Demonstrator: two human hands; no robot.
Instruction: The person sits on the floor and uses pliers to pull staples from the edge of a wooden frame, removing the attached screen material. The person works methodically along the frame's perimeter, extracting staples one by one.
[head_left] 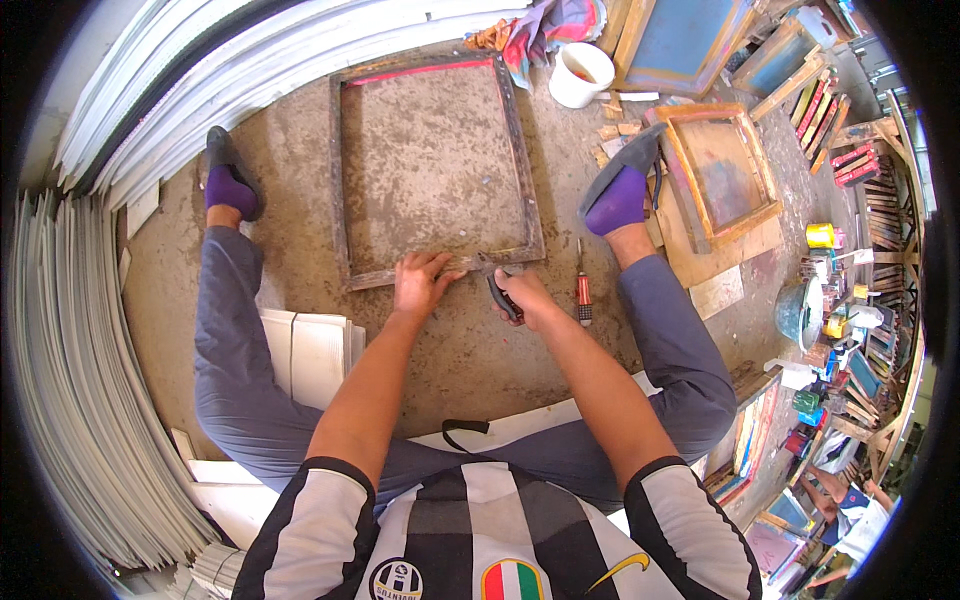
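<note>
A worn wooden frame [512, 150] with no mesh in it lies on the floor between my outstretched legs. My left hand [424, 284] rests on its near bar, fingers curled over the wood and thumb pointing right. My right hand [527, 298] is wrapped round dark-handled pliers [503, 295], whose jaws meet the same bar close to its right corner. Whether the jaws grip anything is too small to tell. Just right of that hand, a screwdriver [584, 297] with a red and black handle lies on the floor, its tip pointing away from me.
A smaller mesh-covered frame [672, 150] lies beyond my right foot, near a white bucket [580, 75] and a crumpled colourful cloth [545, 38]. Stacked white sheets [75, 390] line the left side. Paint containers [820, 236] and wooden racks crowd the right. A bundle of boards [305, 350] sits by my left knee.
</note>
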